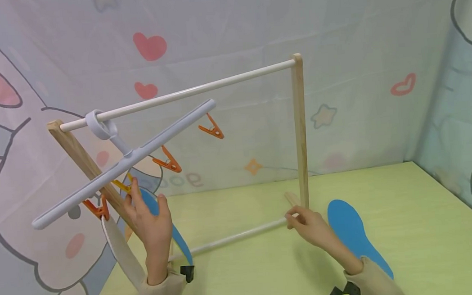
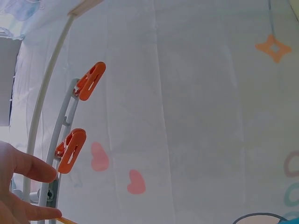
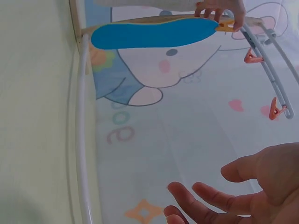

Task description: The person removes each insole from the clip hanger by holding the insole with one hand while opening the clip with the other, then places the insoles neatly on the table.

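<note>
1. Blue insole (image 3: 154, 33), hanging left of centre in the head view, its upper end meeting a yellow clip (image 3: 225, 26), and right up there is the left hand (image 1: 151, 218)!
2. Left grip: spread, thumb well apart from the index finger, one fingertip touching that yellow clip.
3. Over to the right hand (image 1: 311, 228), lower right of centre, near the lower rod (image 1: 241, 234): grip loose, fingers relaxed and parted.
4. Look above, a white hanger (image 1: 154, 144) slants from lower left up towards the middle, its ring round the upper rod (image 1: 200, 90) near the rod's left end.
5. Orange clip (image 1: 101, 211) at the left bites a pale flat piece (image 1: 122, 253); two more dangle farther right along the bar.
6. And at lower right, a second blue insole (image 1: 354, 230) lies flat on the pale green tabletop (image 1: 248, 277), beyond a wooden post (image 1: 301, 130).
</note>
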`<act>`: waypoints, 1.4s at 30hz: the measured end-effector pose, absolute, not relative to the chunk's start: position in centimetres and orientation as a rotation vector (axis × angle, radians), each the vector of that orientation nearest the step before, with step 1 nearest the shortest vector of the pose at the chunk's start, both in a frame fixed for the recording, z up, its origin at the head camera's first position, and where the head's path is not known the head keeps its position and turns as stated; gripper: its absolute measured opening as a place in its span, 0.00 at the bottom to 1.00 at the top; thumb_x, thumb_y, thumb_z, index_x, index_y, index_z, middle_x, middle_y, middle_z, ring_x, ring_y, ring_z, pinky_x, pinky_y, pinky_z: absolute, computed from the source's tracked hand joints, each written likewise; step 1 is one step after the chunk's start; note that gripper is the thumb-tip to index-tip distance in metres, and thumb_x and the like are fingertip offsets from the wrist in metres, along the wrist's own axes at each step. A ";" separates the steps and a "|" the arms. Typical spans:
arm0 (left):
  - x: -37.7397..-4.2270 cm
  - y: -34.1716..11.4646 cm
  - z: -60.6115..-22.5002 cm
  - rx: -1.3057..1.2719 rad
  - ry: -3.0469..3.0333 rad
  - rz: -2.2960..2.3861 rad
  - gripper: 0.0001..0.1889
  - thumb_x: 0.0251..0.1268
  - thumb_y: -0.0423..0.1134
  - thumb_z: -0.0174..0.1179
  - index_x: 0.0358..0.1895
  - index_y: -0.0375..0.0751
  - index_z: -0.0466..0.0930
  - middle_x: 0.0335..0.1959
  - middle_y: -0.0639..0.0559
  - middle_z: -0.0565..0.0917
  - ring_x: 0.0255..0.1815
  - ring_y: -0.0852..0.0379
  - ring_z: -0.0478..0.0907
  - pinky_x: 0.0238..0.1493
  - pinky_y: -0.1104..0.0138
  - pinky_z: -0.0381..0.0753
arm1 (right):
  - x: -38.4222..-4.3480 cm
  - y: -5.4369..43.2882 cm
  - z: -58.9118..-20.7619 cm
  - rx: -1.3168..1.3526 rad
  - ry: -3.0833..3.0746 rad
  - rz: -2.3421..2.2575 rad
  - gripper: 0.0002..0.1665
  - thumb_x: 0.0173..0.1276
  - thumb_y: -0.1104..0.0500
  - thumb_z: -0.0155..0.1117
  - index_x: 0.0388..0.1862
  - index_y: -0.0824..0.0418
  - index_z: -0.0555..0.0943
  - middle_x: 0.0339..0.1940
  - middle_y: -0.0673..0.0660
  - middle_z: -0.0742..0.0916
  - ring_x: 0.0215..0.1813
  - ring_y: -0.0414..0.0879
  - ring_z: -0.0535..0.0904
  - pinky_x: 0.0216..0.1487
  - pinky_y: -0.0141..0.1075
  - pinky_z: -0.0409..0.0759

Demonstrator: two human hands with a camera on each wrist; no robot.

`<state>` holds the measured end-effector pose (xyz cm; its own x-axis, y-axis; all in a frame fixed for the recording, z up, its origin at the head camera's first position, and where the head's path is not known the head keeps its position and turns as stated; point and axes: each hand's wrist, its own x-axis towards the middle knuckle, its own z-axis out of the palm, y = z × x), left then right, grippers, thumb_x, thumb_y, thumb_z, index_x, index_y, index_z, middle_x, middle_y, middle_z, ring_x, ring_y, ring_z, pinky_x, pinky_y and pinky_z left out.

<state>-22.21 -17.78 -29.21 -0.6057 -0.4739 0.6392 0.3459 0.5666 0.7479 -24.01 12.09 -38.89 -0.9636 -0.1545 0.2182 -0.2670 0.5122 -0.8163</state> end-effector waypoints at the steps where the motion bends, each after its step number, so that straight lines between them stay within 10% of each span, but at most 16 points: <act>1: -22.2 -17.8 -29.2 0.100 -1.900 -1.152 0.32 0.59 0.32 0.51 0.68 0.47 0.53 0.61 0.31 0.53 0.60 0.39 0.56 0.57 0.43 0.56 | -24.1 11.9 -38.9 0.370 -2.621 1.462 0.11 0.67 0.54 0.51 0.41 0.58 0.77 0.29 0.56 0.86 0.28 0.40 0.74 0.26 0.33 0.66; 25: -22.2 -17.4 -29.3 0.121 -1.895 -1.184 0.32 0.60 0.33 0.50 0.68 0.54 0.52 0.59 0.33 0.54 0.56 0.43 0.57 0.52 0.49 0.59 | -25.1 8.8 -40.2 0.377 -2.554 1.649 0.15 0.68 0.55 0.50 0.45 0.63 0.75 0.29 0.59 0.86 0.20 0.40 0.71 0.21 0.30 0.68; 42: -22.0 -17.2 -29.1 0.126 -1.894 -1.152 0.32 0.60 0.33 0.50 0.68 0.52 0.52 0.58 0.32 0.55 0.50 0.42 0.60 0.43 0.53 0.61 | -24.9 5.6 -40.9 0.424 -2.473 2.008 0.20 0.68 0.51 0.48 0.50 0.65 0.72 0.39 0.68 0.83 0.37 0.48 0.80 0.32 0.39 0.80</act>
<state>-21.99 -17.16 -29.14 -0.5994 -0.4909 0.6323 0.3355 0.5631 0.7552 -24.85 5.64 -40.95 -0.9627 -0.2474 0.1093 -0.1578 0.1853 -0.9699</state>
